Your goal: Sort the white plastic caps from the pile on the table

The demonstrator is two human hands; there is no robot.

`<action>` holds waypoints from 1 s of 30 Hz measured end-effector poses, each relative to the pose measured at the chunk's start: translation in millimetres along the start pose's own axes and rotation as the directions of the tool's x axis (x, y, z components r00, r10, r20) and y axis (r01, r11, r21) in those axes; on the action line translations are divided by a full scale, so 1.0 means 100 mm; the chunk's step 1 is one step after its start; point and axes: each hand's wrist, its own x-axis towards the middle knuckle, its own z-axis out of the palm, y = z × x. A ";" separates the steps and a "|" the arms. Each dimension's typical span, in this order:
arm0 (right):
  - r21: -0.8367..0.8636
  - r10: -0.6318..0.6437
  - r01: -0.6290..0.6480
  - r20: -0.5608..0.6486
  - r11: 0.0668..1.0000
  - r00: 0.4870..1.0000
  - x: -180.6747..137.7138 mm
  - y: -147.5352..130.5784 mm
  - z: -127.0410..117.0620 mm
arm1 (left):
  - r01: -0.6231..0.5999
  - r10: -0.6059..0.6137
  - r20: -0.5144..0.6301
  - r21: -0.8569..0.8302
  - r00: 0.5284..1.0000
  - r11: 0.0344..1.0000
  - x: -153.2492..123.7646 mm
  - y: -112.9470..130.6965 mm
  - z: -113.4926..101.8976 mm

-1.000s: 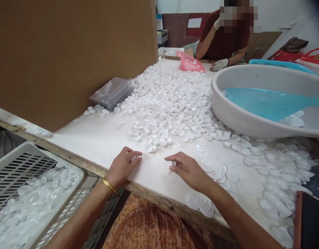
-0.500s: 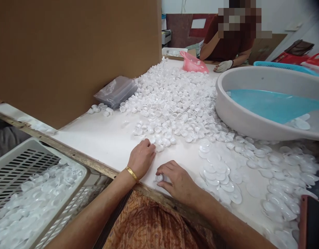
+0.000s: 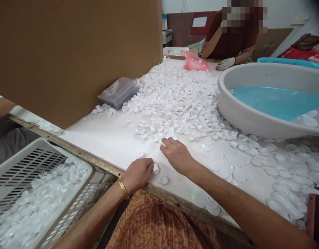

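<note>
My left hand, with a gold bracelet at the wrist, is closed near the table's front edge. It grips a small white plastic cap that shows at its fingertips. Farther in, my right hand reaches to the near edge of a heap of white plastic caps. Its fingers are pinched on a small white piece, mostly hidden by them. A round translucent white piece lies between the hands, close to the edge. Another small white piece rests just beyond my left hand.
Flat white discs spread to the right, below a large grey basin with blue inside. At left stand a tall cardboard sheet and a white basket of white pieces. A co-worker's gloved hand rests beyond a pink scoop.
My right hand has moved away from the table edge to the heap. My left hand has drawn back toward the edge and now holds a cap. The round piece now lies between them.
</note>
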 end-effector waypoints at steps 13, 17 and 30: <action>0.765 0.387 -0.623 0.532 0.162 0.753 -0.26 -0.19 0.06 | 0.036 -0.025 -0.246 0.041 0.969 0.998 -0.04 -0.23 -0.12; 0.792 0.431 -0.589 0.480 0.161 0.764 -0.28 -0.20 0.13 | -0.019 0.017 -0.331 -0.002 0.944 1.000 0.05 -0.20 -0.11; 0.688 0.631 -0.592 0.247 0.420 0.735 -0.76 0.28 -0.31 | -0.092 0.157 -0.353 0.194 0.923 0.977 0.66 -0.06 0.01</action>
